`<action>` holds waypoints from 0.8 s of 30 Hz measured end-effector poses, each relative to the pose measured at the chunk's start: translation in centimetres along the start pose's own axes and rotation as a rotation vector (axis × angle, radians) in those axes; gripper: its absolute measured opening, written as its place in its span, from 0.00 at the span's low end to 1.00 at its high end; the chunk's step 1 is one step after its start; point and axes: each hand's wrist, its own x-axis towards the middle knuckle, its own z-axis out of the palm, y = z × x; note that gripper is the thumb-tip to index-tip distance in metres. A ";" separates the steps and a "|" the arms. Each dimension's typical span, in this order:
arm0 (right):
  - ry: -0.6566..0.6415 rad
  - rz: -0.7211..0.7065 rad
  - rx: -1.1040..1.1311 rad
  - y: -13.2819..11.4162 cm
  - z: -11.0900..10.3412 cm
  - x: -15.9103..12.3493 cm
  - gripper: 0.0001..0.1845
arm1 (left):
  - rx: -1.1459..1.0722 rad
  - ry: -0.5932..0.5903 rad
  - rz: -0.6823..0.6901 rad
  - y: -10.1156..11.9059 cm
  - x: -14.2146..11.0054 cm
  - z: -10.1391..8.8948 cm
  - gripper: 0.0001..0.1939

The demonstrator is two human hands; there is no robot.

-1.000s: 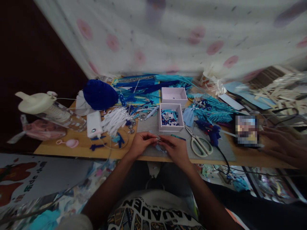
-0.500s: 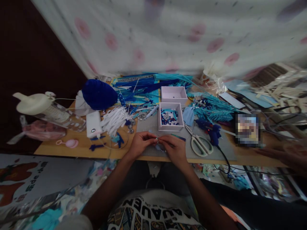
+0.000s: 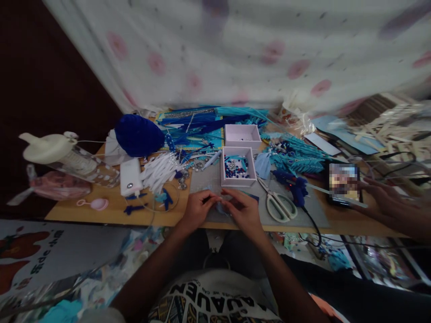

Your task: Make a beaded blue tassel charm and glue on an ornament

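My left hand [image 3: 199,209] and my right hand [image 3: 244,209] meet low over the grey mat [image 3: 262,214] near the table's front edge. Thumb and fingers of each are pinched together, fingertips almost touching. What lies in the pinches is too small and blurred to name. A pale blue bit of material [image 3: 220,209] shows between and beneath the fingers. Just beyond them stands a white box [image 3: 239,181] of blue and red beads [image 3: 235,170]. White-handled scissors [image 3: 281,207] lie to the right of my right hand, beside a blue glue gun [image 3: 296,187].
A second white box [image 3: 241,133] stands behind. White strips [image 3: 160,170], a power bank [image 3: 131,176], a blue velvet bundle [image 3: 139,136] and a bottle [image 3: 77,157] fill the left. At right, turquoise pieces [image 3: 296,154] lie near a phone [image 3: 344,184], touched by another person's hand [image 3: 384,204].
My hands stay in place; my fingertips have shifted slightly and the right fingers have lifted a little. At right, the other person's hand drew back from the phone, then returned to it.
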 end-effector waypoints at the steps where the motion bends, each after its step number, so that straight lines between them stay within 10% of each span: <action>1: -0.028 0.030 0.021 -0.2 -0.2 -0.1 0.16 | 0.078 -0.019 0.052 0.1 0.0 0.0 0.16; 9: -0.166 0.277 0.276 -2.3 -0.3 0.2 0.23 | 0.358 -0.103 0.291 2.9 1.1 0.1 0.17; 24: 0.220 -0.051 0.020 -0.9 -0.5 1.4 0.06 | 0.545 -0.129 0.286 4.6 3.7 0.8 0.17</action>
